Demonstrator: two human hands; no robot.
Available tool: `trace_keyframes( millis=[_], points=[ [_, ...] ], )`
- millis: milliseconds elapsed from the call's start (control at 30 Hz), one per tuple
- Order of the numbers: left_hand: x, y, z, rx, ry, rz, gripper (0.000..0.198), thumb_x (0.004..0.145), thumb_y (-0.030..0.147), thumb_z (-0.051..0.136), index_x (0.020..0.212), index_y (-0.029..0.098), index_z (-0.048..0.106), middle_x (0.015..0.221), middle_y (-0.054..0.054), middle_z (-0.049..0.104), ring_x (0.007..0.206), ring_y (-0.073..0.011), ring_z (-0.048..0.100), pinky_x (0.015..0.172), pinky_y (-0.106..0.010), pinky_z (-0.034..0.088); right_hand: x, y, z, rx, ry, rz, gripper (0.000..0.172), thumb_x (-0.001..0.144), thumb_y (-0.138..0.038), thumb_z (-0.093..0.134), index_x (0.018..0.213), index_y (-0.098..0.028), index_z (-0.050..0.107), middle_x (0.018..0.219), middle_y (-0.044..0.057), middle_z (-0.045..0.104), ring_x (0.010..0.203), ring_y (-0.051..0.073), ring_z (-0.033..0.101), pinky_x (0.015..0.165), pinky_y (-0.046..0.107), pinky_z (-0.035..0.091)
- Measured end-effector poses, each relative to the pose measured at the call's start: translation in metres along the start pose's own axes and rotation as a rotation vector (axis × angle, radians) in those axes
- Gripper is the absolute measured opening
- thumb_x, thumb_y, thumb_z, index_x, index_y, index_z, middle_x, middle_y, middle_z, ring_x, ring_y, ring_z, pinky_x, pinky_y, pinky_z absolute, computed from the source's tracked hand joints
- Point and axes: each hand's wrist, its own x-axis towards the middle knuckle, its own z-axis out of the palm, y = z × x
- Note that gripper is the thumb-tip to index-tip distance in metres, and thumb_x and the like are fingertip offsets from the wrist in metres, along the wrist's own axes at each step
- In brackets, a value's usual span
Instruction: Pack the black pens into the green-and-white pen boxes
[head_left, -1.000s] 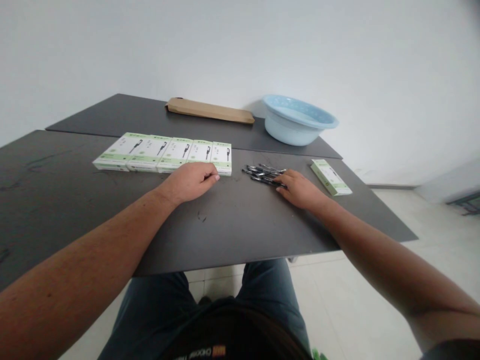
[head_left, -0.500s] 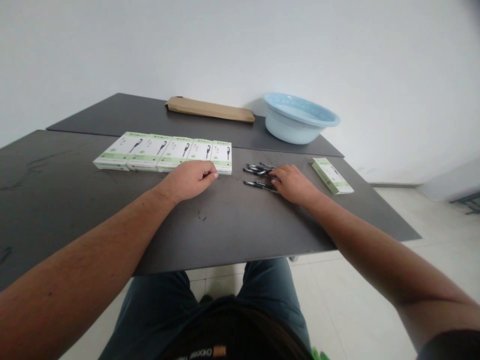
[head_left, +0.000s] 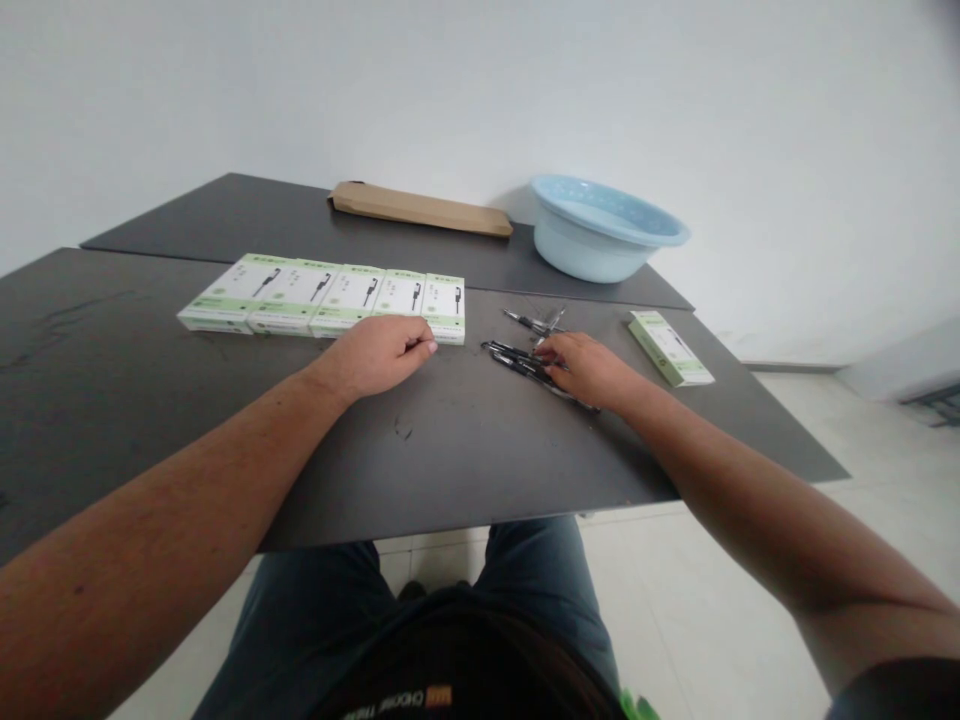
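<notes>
My left hand (head_left: 384,354) rests on the table as a loose fist, thumb against the curled fingers, and nothing shows in it. It lies against the front of a row of several white-and-green pen boxes (head_left: 330,290) and covers part of their lower edges. Several black pens (head_left: 517,364) with clear parts lie on the table to its right. Over these pens is my right hand (head_left: 585,365), its thumb and bent fingers closed about them; the hand hides their right portions. Just behind it, a few more pens (head_left: 534,323) lie crossed.
A single white-and-green box (head_left: 671,348) lies right of my right hand. At the back stand a light blue basin (head_left: 600,235) and a flat brown cardboard piece (head_left: 420,208). The dark table (head_left: 450,450) ends close before my legs; a wall rises behind it.
My right hand has shifted some pens toward me, so they lie together at a slant, apart from the crossed ones behind. My left hand has stayed in place.
</notes>
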Motion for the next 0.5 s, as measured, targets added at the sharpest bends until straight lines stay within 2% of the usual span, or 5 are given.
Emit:
trace_keyframes(
  millis=[200, 300, 400, 500],
  points=[
    [0.000, 0.000, 0.000, 0.014, 0.005, -0.005, 0.040, 0.099, 0.048, 0.048, 0.095, 0.019, 0.076, 0.089, -0.009, 0.079, 0.084, -0.0255, 0.071, 0.073, -0.034, 0.045, -0.008, -0.004, -0.004, 0.019, -0.028, -0.016, 0.040, 0.095, -0.016, 0.069, 0.135, -0.019, 0.073, 0.117, 0.012, 0.081, 0.115, 0.030, 0.074, 0.109, 0.044, 0.054],
    [-0.001, 0.000, -0.001, 0.012, 0.001, -0.001, 0.041, 0.099, 0.048, 0.047, 0.095, 0.019, 0.076, 0.089, -0.009, 0.079, 0.084, -0.0262, 0.071, 0.074, -0.035, 0.046, -0.012, 0.001, -0.009, 0.017, -0.049, -0.031, 0.039, 0.097, -0.018, 0.066, 0.136, -0.021, 0.073, 0.115, 0.010, 0.081, 0.112, 0.028, 0.074, 0.106, 0.042, 0.055],
    [0.000, 0.000, -0.001, 0.007, -0.001, 0.000, 0.042, 0.099, 0.049, 0.048, 0.095, 0.019, 0.076, 0.089, -0.009, 0.079, 0.084, -0.0267, 0.071, 0.075, -0.035, 0.046, -0.007, 0.017, -0.015, -0.034, 0.021, -0.013, 0.038, 0.099, -0.019, 0.062, 0.135, -0.020, 0.074, 0.116, 0.012, 0.080, 0.112, 0.029, 0.073, 0.105, 0.042, 0.055],
    [0.000, 0.000, -0.001, 0.003, -0.002, -0.007, 0.041, 0.098, 0.049, 0.048, 0.095, 0.019, 0.076, 0.089, -0.010, 0.079, 0.084, -0.0269, 0.071, 0.074, -0.035, 0.045, 0.009, 0.035, -0.018, -0.137, 0.109, 0.001, 0.046, 0.098, -0.019, 0.062, 0.143, -0.019, 0.073, 0.126, 0.016, 0.075, 0.122, 0.033, 0.068, 0.111, 0.045, 0.053]
  ],
)
